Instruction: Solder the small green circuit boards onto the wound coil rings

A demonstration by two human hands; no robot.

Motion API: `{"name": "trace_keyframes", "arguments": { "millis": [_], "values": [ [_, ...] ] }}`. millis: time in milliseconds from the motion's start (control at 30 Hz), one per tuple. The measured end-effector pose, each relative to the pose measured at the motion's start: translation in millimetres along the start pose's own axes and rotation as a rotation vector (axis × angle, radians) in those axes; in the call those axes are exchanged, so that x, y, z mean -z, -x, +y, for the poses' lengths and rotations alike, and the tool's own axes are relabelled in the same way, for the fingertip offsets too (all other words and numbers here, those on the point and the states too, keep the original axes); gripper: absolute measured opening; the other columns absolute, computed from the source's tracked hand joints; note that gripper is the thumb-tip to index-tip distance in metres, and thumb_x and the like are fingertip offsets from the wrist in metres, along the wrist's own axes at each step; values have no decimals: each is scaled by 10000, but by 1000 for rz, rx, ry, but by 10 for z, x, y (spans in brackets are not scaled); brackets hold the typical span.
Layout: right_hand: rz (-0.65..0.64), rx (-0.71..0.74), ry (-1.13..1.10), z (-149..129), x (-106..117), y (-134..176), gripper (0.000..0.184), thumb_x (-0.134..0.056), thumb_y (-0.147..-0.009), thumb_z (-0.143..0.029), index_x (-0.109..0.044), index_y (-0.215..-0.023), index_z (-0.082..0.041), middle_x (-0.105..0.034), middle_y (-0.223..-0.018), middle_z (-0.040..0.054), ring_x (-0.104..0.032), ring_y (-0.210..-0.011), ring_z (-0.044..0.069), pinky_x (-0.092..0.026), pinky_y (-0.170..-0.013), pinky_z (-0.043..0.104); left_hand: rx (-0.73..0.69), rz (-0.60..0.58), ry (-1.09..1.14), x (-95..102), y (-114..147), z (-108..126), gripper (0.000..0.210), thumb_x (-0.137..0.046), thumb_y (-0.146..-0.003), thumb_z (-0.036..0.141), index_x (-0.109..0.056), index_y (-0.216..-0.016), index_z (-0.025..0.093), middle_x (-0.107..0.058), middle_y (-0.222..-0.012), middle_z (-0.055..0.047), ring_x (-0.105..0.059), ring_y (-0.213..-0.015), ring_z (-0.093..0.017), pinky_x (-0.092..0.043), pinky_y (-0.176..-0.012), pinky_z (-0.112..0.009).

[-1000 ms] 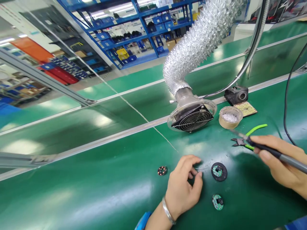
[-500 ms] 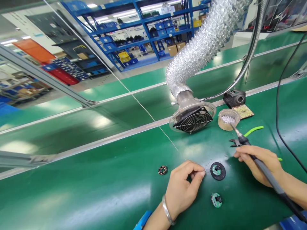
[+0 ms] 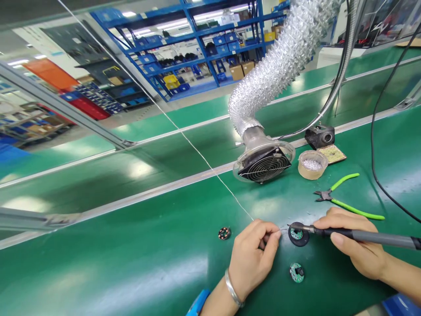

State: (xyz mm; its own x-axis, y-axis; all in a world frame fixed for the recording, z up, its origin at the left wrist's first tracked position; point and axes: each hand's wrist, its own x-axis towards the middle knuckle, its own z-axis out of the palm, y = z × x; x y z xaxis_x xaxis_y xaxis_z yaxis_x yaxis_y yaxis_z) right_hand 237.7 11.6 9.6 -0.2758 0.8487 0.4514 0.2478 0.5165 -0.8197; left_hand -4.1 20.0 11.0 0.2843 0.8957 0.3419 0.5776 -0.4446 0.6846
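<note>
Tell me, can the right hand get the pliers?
Probably yes: the pliers lie just beyond the right hand, with nothing covering them. But that hand holds the soldering iron, so it would likely have to put that down first.

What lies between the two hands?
In the head view: a black disc with a green board, a thin wire end, and the soldering iron's metal front.

Passage: broad green bench top [image 3: 115,263], left of the copper-wound stator [image 3: 224,233]. Obstructions: solder wire [image 3: 215,173], slanting down to left hand [image 3: 253,252]; fume-extractor hood [image 3: 265,166], overhead beyond it; soldering iron [image 3: 378,237], barring the right; green-handled side cutters [image 3: 325,195], just behind iron.
</note>
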Motion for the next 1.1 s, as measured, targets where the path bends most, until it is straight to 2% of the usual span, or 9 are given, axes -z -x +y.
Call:
{"name": "trace_keyframes", "arguments": {
  "millis": [333, 400, 467, 533, 600, 700, 867, 967, 1100],
  "values": [
    [-15, -9, -56, 42, -18, -18, 214, -506, -923, -293, -688, -1027, -248, -644, -739, 19, -570, -632, 159, -460, -543, 268, -18, 53, -24, 54, -15, 6, 144, -549, -867, 166, -619, -742, 179, -581, -623, 9, -535, -516, -102, -452, -484, -200],
    [0, 12, -22, 55, 14, 1, 215, -509, -927, -300, -686, -1038, -250, -662, -774, 23, -591, -643, 159, -478, -551, 271, 5, 140, -58, 67, -20, -24, 89, -549, -868, 164, -628, -828, 175, -635, -767, -16, -535, -500, -82, -468, -480, -200],
    [33, -3, 47, 96, 79, 35, 224, -515, -934, -295, -670, -1091, -255, -685, -838, 26, -611, -629, 145, -497, -544, 258, 41, 225, -102, 53, -10, -59, 170, -556, -864, 162, -619, -1021, 175, -635, -1070, -83, -537, -488, -50, -491, -479, -203],
    [102, -66, 157, 165, 176, 70, 257, -504, -949, -271, -632, -1172, -260, -687, -814, 9, -610, -560, 117, -506, -511, 230, 42, 191, -108, 4, 13, -81, 272, -568, -855, 155, -598, -1123, 193, -583, -1205, -110, -540, -487, -33, -497, -475, -195],
    [170, -97, 307, 257, 301, 84, 270, -489, -961, -250, -603, -1205, -256, -664, -715, -26, -600, -492, 96, -518, -492, 208, 25, 65, -47, -70, 32, -80, 220, -590, -839, 144, -640, -1048, 196, -635, -1072, -72, -541, -497, -42, -482, -471, -179],
    [165, 42, 576, 416, 510, 47, 208, -529, -939, -245, -620, -1125, -229, -702, -769, -16, -680, -597, 123, -573, -612, 227, 28, -50, 76, -173, 19, -43, 126, -614, -819, 137, -684, -916, 177, -660, -872, -37, -527, -505, -60, -461, -483, -176],
    [52, 159, 810, 698, 753, -46, 227, -546, -924, -272, -596, -1140, -224, -705, -1034, 58, -696, -850, 218, -569, -802, 344, 117, -74, 194, -221, -64, 27, 109, -581, -835, 149, -664, -767, 168, -612, -753, -18, -479, -510, -68, -406, -481, -182],
    [3, 129, 882, 825, 824, -38, 343, -541, -915, -371, -547, -1223, -221, -667, -1152, 85, -649, -1000, 282, -516, -930, 474, 199, -19, 305, -209, -72, 19, 134, -549, -863, 194, -615, -749, 172, -551, -748, -4, -486, -527, -73, -404, -486, -186],
    [-180, 120, 1005, 843, 902, -25, 582, -579, -844, -546, -490, -1291, -183, -611, -1242, 137, -538, -1167, 379, -475, -934, 564, 355, 5, 465, -198, -45, -59, 115, -530, -875, 239, -592, -804, 172, -513, -769, 12, -490, -494, -60, -404, -473, -188]
  ]
}}
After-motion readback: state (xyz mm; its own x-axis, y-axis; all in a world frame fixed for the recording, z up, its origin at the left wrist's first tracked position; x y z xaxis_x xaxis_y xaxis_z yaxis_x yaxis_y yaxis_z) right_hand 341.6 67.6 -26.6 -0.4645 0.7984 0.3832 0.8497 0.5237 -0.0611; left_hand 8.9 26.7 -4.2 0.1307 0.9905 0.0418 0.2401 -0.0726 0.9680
